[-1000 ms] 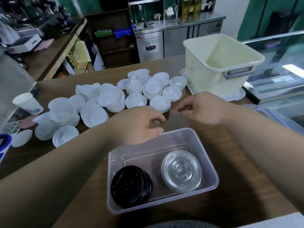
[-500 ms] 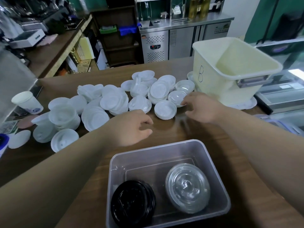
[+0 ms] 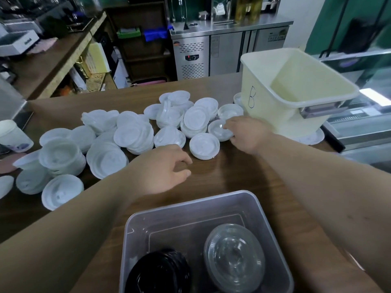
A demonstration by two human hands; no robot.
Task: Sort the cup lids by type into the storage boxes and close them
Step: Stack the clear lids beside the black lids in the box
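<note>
Paper cup (image 3: pixel 13 133), far L edge of tabletop (image 3: pixel 232 174), upright, white w/ print.
White lids (image 3: pixel 127 138): many, loose and in short stacks, spread in a band across the tabletop from L edge to centre; some rim-up, some rim-down.
L hand (image 3: pixel 163 169): on the tabletop just in front of the white lids, palm down; fingers loosely curled; holds nothing.
Clear box (image 3: pixel 190 205): rectangular, no lid on, nearest the camera, centre; apart from both hands.
Black lids (image 3: pixel 160 271): stack lying in L half of the clear box; tilted.
Clear lids (image 3: pixel 234 256): stack in R half of the clear box, beside the black lids.
Single lid (image 3: pixel 218 130): translucent, rim-up, at R end of the white lids; touches its neighbours.
R hand (image 3: pixel 248 134): fingers and thumb curled round the single lid's R rim; the lid sits on the tabletop.
Cream bin (image 3: pixel 264 111): far R, open top, "B" written on its side; just beside the R hand; inside appears bare.
</note>
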